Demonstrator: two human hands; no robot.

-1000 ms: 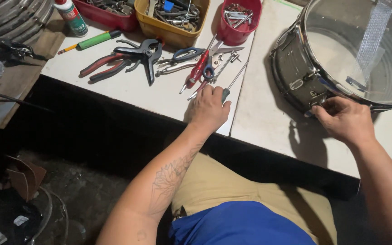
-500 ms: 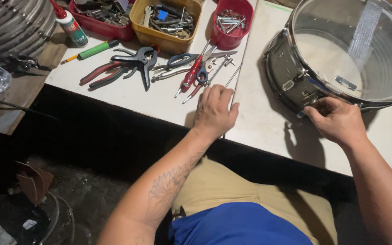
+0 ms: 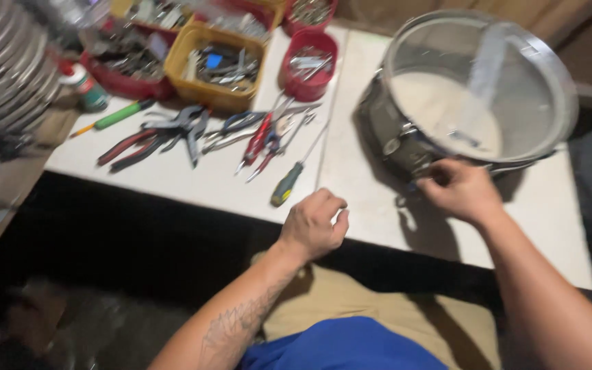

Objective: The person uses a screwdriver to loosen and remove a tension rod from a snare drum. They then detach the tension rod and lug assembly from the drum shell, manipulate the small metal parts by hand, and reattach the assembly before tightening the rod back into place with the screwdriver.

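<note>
The left hand (image 3: 313, 225) hovers at the near edge of the white bench (image 3: 364, 199), its fingers curled loosely inward and holding nothing that shows; it sits just beside the tip of a screwdriver (image 3: 288, 183) with a dark and yellow handle, not touching it. The right hand (image 3: 462, 192) is at the near side of the drum (image 3: 474, 96), fingers pinched together on a small metal fitting on the shell (the picture is too blurred to tell exactly what they grip). The drum lies on the right half of the bench, tilted, its open shiny hoop turned toward the camera and a pale head visible inside. Left of the screwdriver lie pliers (image 3: 128, 147) with red handles, more hand tools and a green marker (image 3: 121, 114). Behind them stand a yellow tray (image 3: 193, 92) and a red bowl (image 3: 310, 85), both full of small metal parts.
</note>
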